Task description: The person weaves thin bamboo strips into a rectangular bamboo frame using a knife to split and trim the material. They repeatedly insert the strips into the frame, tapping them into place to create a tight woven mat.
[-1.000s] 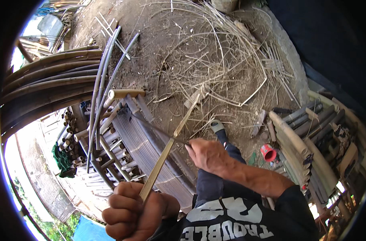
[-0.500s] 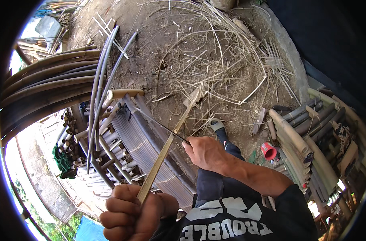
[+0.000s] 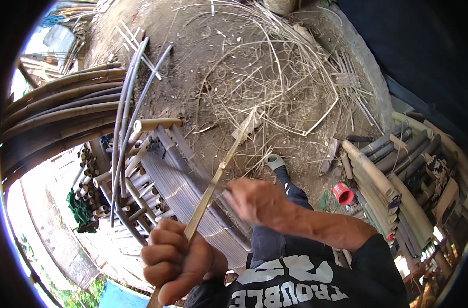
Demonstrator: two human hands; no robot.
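My left hand point(image 3: 178, 261) is closed in a fist around a long split bamboo strip point(image 3: 201, 211). The strip slants up and away, and its far end lies at a small wooden block point(image 3: 248, 126) on the ground. A short piece of it sticks out below my fist. My right hand point(image 3: 255, 203), smeared by motion, is closed on a knife whose long dark blade point(image 3: 197, 176) is blurred. That blade lies crosswise at the strip, about midway along it; whether it touches cannot be told. The knife's handle is hidden in my fingers.
Loose bamboo shavings point(image 3: 275, 84) litter the dirt floor ahead. Bamboo poles point(image 3: 64, 100) are stacked at left, beside a slatted bamboo bench point(image 3: 185, 192). At right lie more cut poles point(image 3: 370, 167) and a red container point(image 3: 342, 194). My foot point(image 3: 276, 162) stands near the block.
My right hand and the knife have shifted slightly left and down, closer to my left fist. My left fist has moved a little up and right, still gripping the bamboo strip.
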